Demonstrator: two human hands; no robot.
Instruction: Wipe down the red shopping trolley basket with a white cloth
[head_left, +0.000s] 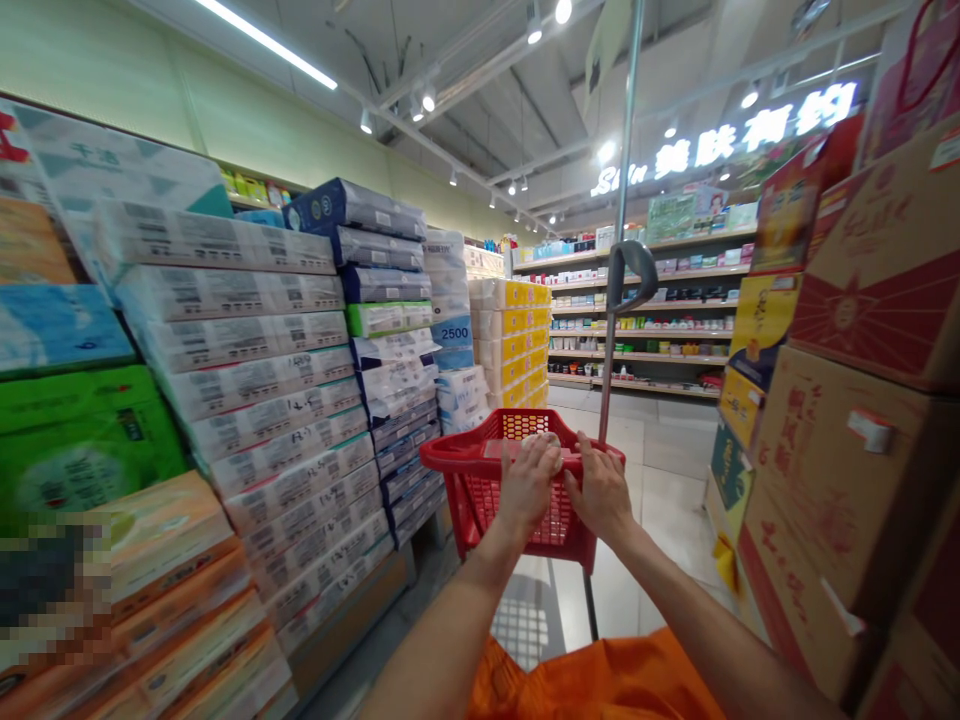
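Note:
A red plastic shopping cart (487,490) with a mesh basket stands right in front of me. My left hand (525,490) is closed over its near rim, with the fingers pointing forward. Under those fingertips is a small whitish item (553,447) that I cannot make out. Beside it, my right hand (602,492) grips the same rim, its thumb on the near side. A tall metal pole (616,375) with a dark grey loop handle (630,275) rises just beyond my right hand. Most of the basket's inside is hidden.
Tall stacks of tissue packs (277,390) line the left side, with yellow-and-white packs (517,340) farther on. Cardboard boxes (847,470) are piled close on the right. Pale tiled floor (660,470) runs between them towards stocked shelves (645,355) at the back.

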